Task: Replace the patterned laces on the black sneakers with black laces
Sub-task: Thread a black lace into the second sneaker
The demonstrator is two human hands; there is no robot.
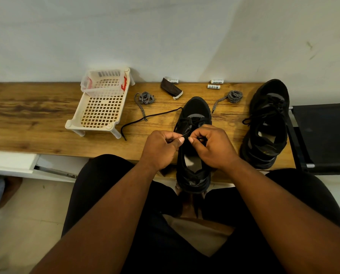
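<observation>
Both hands [185, 145] pinching black lace [145, 117], batteries [216, 81] labelled "Heybright"

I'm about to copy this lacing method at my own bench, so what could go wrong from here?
1. The sneaker being laced has its heel hanging past the bench edge; a hard pull may tip it off.
2. The black lace's free end trails across a patterned lace near the white basket rack and could snag.
3. The left hand and right hand only pinch the lace, so the grip might slip.
</observation>
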